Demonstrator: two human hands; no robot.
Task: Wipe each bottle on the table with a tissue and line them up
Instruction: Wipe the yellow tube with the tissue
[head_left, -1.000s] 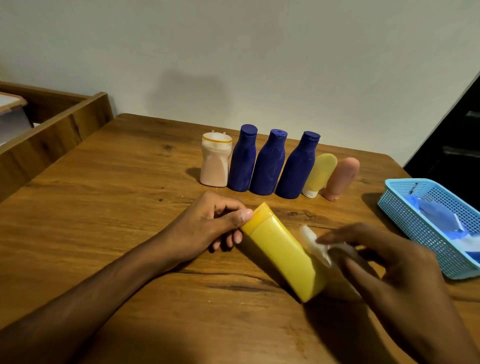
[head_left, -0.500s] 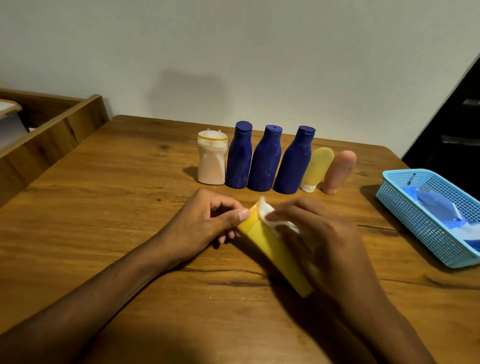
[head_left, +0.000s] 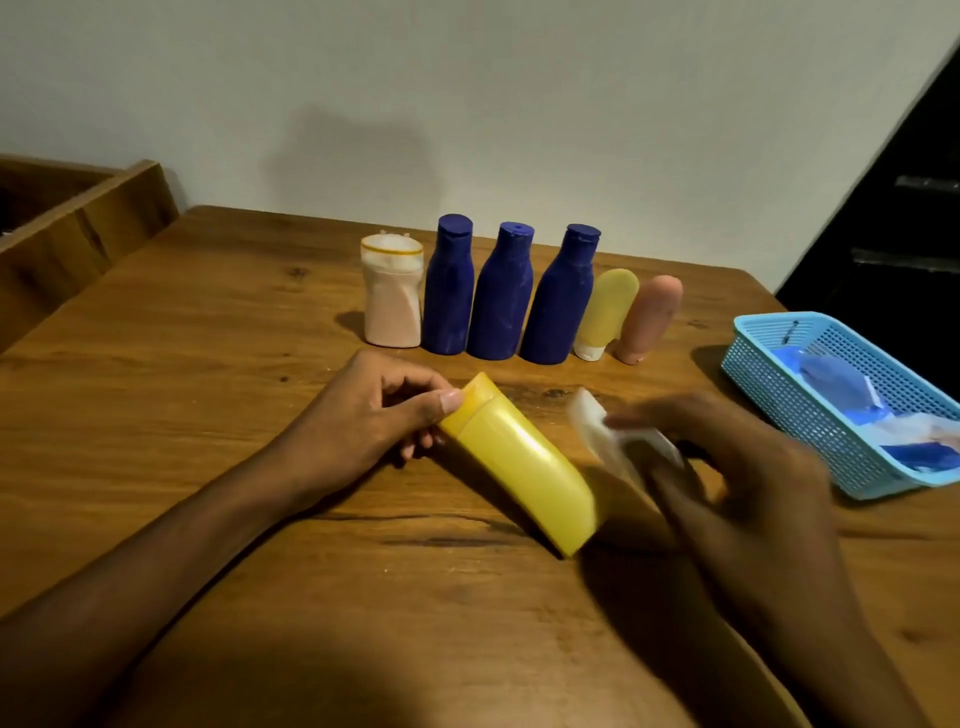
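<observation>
A yellow bottle (head_left: 524, 465) lies tilted over the wooden table (head_left: 208, 389). My left hand (head_left: 363, 415) grips it at the cap end. My right hand (head_left: 727, 467), blurred by motion, pinches a white tissue (head_left: 602, 431) just right of the bottle's lower end. Behind them a row of bottles stands near the wall: a pale pink one (head_left: 392, 291), three dark blue ones (head_left: 501, 293), a small pale yellow tube (head_left: 608, 312) and a small peach tube (head_left: 649, 317).
A light blue plastic basket (head_left: 769, 374) with blue and white packets sits at the table's right edge. A wooden frame (head_left: 88, 228) runs along the far left. A dark opening lies beyond the right edge.
My right hand has slid the tissue from the cap end down along the yellow bottle and off to its right side. My left hand has kept its grip on the cap.
</observation>
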